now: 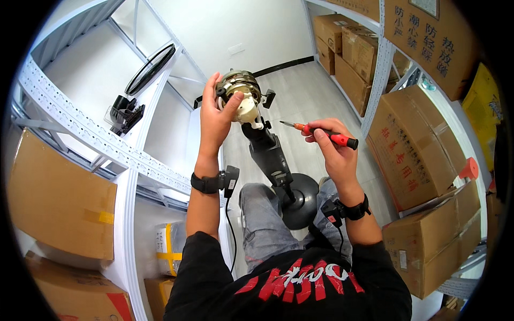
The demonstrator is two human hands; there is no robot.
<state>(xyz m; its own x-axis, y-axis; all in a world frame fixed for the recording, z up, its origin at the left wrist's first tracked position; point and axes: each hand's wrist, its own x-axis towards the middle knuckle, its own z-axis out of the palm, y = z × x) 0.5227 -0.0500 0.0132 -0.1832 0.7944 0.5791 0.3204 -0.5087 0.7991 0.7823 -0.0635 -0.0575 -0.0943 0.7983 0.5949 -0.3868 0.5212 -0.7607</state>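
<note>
In front of me stands a pedestal fan with a black post (270, 160) and a round black base (304, 209) on the floor between my legs. Its bare metal motor (240, 81) sits at the top, with a whitish plastic gear housing (247, 110) facing me. My left hand (215, 119) is wrapped round the motor's left side, the thumb against the housing. A red and black screwdriver (341, 139) is gripped in my right hand (337, 155). Its tip points left toward the post and stays apart from the fan.
On the white shelf (155, 107) to the left lie a black round fan grille (151, 69) and some black parts (127, 113). Cardboard boxes (412, 147) fill the right rack. More boxes (61, 198) stand at lower left. Wrist straps with cables are on both my arms.
</note>
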